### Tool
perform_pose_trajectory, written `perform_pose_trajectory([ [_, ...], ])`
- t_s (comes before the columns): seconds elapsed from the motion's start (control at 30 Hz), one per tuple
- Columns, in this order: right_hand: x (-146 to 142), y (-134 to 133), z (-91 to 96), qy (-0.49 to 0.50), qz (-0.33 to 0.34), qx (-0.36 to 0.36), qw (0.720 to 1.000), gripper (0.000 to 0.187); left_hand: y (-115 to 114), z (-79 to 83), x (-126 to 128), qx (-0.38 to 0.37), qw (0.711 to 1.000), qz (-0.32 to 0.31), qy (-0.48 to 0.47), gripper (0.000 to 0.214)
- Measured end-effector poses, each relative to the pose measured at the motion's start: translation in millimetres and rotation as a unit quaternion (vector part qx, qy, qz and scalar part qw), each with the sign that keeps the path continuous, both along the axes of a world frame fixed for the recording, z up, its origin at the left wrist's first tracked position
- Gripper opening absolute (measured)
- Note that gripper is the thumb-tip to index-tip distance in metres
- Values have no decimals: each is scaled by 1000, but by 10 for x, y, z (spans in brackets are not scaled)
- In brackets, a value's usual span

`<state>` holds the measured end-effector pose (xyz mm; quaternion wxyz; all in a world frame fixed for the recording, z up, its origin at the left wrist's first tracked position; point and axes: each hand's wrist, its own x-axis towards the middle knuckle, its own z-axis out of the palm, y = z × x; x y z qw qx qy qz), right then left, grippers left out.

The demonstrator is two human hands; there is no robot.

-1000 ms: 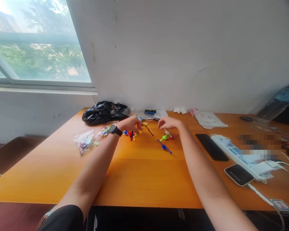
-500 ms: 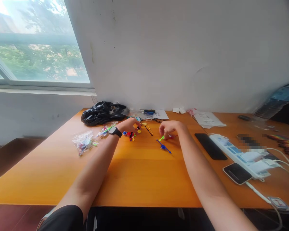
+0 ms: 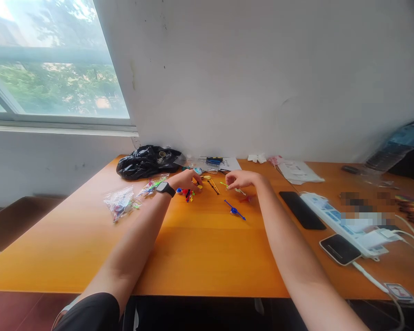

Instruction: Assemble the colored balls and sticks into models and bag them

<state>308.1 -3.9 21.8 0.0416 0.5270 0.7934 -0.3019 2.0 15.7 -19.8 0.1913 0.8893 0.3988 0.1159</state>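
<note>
My left hand (image 3: 190,179) is over a small heap of coloured plastic parts (image 3: 186,194), red, blue and yellow. Its fingers are closed at the edge of a small yellow disc (image 3: 200,186). My right hand (image 3: 239,179) pinches a thin bright green plastic arrow (image 3: 224,185) just above the table. A pale green end (image 3: 240,191) shows below that hand. Under the right wrist lies a red plastic piece (image 3: 247,199), partly hidden. Nearer to me is a blue plastic arrow (image 3: 233,210) with a round middle. Thin yellow and black sticks (image 3: 214,186) lie between my hands.
Clear bags of parts (image 3: 120,203) lie left of my left forearm, with a black plastic bag (image 3: 146,162) behind. A screwdriver (image 3: 214,160) is at the back. To the right are a black phone (image 3: 301,210), a power strip (image 3: 341,223) with cables, and a small device (image 3: 340,248).
My right hand has moved up and slightly left, lifting the green arrow off the table and uncovering part of the red piece. My left fingers have come down to the yellow disc.
</note>
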Motion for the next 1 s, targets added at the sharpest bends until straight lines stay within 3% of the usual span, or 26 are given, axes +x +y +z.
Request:
perform_pose_trajectory([
  [0.3, -151, -126, 67, 195, -66, 7, 979, 15, 12, 34, -24, -9, 1000, 8, 14, 38],
  [0.47, -274, -169, 104, 338, -94, 19, 936, 18, -43, 149, 58, 19, 987, 4, -158, 48],
  [0.57, -380, -169, 104, 405, -82, 27, 910, 20, -168, 275, 195, -32, 959, -24, -281, 56],
  [0.7, -495, -158, 84, 469, -66, 36, 880, 25, -332, 439, 313, -87, 925, -34, -368, 55],
  [0.83, -528, -147, 58, 486, -57, 20, 872, 29, -408, 544, 289, -89, 920, -25, -381, 48],
  [1.0, -572, -133, 11, 510, -36, -5, 860, 32, -419, 586, 266, -61, 937, -25, -343, 35],
])
